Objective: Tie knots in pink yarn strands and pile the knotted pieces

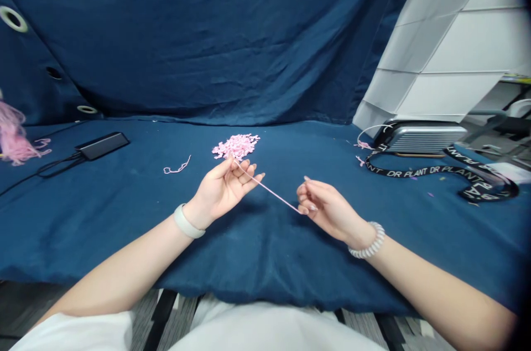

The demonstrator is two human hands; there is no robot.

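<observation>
A thin pink string (274, 192) runs taut between my two hands above the blue cloth. My left hand (224, 187), palm up, pinches its upper end between thumb and index finger. Lower and to the right, my right hand (326, 207) has its fingers curled around the other end. Just beyond my left hand lies a heap of small pink knotted pieces (235, 146). Off to the left of that heap, a loose pink strand (177, 167) rests on the cloth.
A black box with cables (103, 145) and a bundle of pink yarn (14, 132) are at the left. On the right sit a silver ridged case (427, 138) and a black lettered strap (418, 173). Blue fabric (215, 35) hangs behind the table.
</observation>
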